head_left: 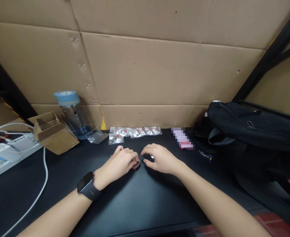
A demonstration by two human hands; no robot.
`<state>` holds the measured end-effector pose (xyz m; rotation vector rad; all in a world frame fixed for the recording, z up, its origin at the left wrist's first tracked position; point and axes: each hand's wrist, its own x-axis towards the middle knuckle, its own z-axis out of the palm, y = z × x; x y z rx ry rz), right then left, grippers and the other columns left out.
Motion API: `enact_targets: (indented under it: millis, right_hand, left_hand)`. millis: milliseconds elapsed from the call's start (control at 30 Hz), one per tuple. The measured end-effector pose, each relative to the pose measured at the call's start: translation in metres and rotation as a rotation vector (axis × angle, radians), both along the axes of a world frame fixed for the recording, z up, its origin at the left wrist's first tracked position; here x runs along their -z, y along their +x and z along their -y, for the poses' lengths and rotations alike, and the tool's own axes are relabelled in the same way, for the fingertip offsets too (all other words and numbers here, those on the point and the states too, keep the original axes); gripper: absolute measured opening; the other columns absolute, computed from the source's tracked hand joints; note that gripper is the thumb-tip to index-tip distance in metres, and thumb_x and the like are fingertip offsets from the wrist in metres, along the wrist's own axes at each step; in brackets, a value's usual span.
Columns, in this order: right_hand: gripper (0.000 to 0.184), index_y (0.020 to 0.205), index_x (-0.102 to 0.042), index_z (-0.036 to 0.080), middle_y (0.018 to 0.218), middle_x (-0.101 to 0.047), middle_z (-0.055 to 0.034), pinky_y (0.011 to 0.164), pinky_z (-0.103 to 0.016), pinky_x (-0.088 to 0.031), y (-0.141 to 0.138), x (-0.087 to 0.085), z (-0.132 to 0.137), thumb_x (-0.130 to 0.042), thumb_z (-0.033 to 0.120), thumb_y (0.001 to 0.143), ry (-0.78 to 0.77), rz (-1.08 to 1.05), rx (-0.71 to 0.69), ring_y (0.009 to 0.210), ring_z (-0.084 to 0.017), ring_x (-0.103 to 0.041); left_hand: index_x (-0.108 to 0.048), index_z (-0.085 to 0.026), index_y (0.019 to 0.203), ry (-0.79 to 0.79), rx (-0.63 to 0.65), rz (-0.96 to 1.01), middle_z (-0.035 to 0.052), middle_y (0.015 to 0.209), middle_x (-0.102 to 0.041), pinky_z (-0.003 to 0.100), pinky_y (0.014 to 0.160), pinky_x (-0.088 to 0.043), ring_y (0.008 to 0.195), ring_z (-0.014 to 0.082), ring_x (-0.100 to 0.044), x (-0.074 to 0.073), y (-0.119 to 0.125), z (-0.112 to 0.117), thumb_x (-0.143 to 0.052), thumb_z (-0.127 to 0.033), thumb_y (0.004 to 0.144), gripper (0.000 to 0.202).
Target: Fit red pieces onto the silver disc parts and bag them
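My left hand (122,160), with a dark smartwatch (86,183) on its wrist, is closed over a small round piece (136,164) with a silvery rim and a bit of red. The fingers cover most of that piece, which is at the black tabletop (140,200). Just to the right, my right hand (161,158) curls its thumb and fingers round a small dark object (148,157) with a shiny spot; its kind is unclear. Behind both hands lie several clear plastic packets (137,132) with silvery and red contents.
On the left are a power strip (21,144), a white cable (45,171), an open cardboard box (53,133) and a blue-lidded bottle (77,115). A blurred-out pink item (183,138), a small charm (205,155) and a black bag (255,128) are on the right. Cardboard (145,72) walls the back.
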<state>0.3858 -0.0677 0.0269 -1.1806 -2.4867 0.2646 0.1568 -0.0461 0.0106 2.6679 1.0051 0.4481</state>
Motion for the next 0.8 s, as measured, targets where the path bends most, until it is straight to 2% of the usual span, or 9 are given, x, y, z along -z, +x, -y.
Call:
enact_targets:
  millis: [100, 233, 333, 467, 567, 700, 800]
  right_hand:
    - [0.027, 0.115, -0.068, 0.021, 0.113, -0.072, -0.0064, 0.093, -0.035, -0.05, -0.001, 0.003, 0.0, -0.067, 0.022, 0.088, -0.007, -0.061, 0.002, 0.103, -0.023, -0.066]
    - [0.031, 0.119, -0.065, 0.022, 0.112, -0.072, -0.0056, 0.092, -0.032, -0.051, -0.005, 0.006, 0.0, -0.07, 0.026, 0.089, -0.029, -0.23, -0.067, 0.102, -0.02, -0.067]
    - [0.037, 0.12, -0.064, 0.023, 0.109, -0.072, -0.0046, 0.089, -0.029, -0.053, -0.011, 0.013, -0.002, -0.076, 0.033, 0.087, -0.018, -0.341, -0.115, 0.098, -0.018, -0.067]
    - [0.053, 0.126, -0.061, 0.023, 0.114, -0.072, -0.0061, 0.091, -0.031, -0.054, -0.02, 0.026, -0.004, -0.082, 0.041, 0.08, 0.037, -0.449, -0.032, 0.1, -0.02, -0.068]
    - [0.05, 0.127, -0.06, 0.026, 0.12, -0.071, -0.0062, 0.094, -0.035, -0.054, -0.025, 0.031, -0.002, -0.079, 0.04, 0.083, 0.045, -0.468, 0.022, 0.107, -0.022, -0.068]
    - [0.046, 0.128, -0.057, 0.027, 0.116, -0.072, -0.0034, 0.091, -0.032, -0.055, -0.027, 0.028, 0.001, -0.072, 0.03, 0.085, 0.025, -0.516, 0.032, 0.101, -0.019, -0.069]
    - [0.05, 0.127, -0.054, 0.025, 0.108, -0.072, -0.0021, 0.085, -0.03, -0.055, -0.026, 0.023, 0.001, -0.071, 0.024, 0.08, 0.008, -0.524, 0.027, 0.093, -0.017, -0.069]
  left_hand:
    - [-0.068, -0.024, 0.092, -0.023, -0.043, 0.026, -0.0011, 0.089, -0.073, 0.034, 0.086, -0.031, 0.092, 0.0189, -0.063, 0.003, -0.001, -0.002, -0.053, -0.019, 0.097, 0.016]
    - [-0.072, -0.025, 0.098, -0.132, -0.113, 0.177, 0.0019, 0.103, -0.075, 0.034, 0.091, -0.039, 0.099, 0.0211, -0.066, 0.006, -0.004, -0.008, -0.052, -0.031, 0.1, 0.021]
    - [-0.072, -0.024, 0.1, -0.253, -0.148, 0.34, 0.0025, 0.101, -0.076, 0.031, 0.085, -0.046, 0.092, 0.0207, -0.068, 0.007, -0.003, -0.013, -0.052, -0.039, 0.099, 0.025]
    - [-0.07, -0.02, 0.099, -0.419, -0.129, 0.589, 0.0044, 0.096, -0.075, 0.03, 0.084, -0.05, 0.089, 0.0203, -0.069, 0.011, 0.001, -0.016, -0.056, -0.042, 0.097, 0.027]
    - [-0.069, -0.017, 0.097, -0.526, -0.098, 0.701, 0.0065, 0.095, -0.074, 0.032, 0.085, -0.051, 0.09, 0.0207, -0.069, 0.013, 0.006, -0.015, -0.059, -0.043, 0.095, 0.028]
    - [-0.068, -0.017, 0.093, -0.566, -0.104, 0.756, 0.006, 0.092, -0.074, 0.031, 0.085, -0.052, 0.088, 0.0202, -0.07, 0.007, 0.008, -0.012, -0.065, -0.041, 0.09, 0.023]
    - [-0.069, -0.019, 0.087, -0.468, -0.142, 0.636, 0.0042, 0.089, -0.076, 0.03, 0.082, -0.05, 0.086, 0.02, -0.07, -0.003, 0.003, -0.009, -0.067, -0.037, 0.087, 0.018]
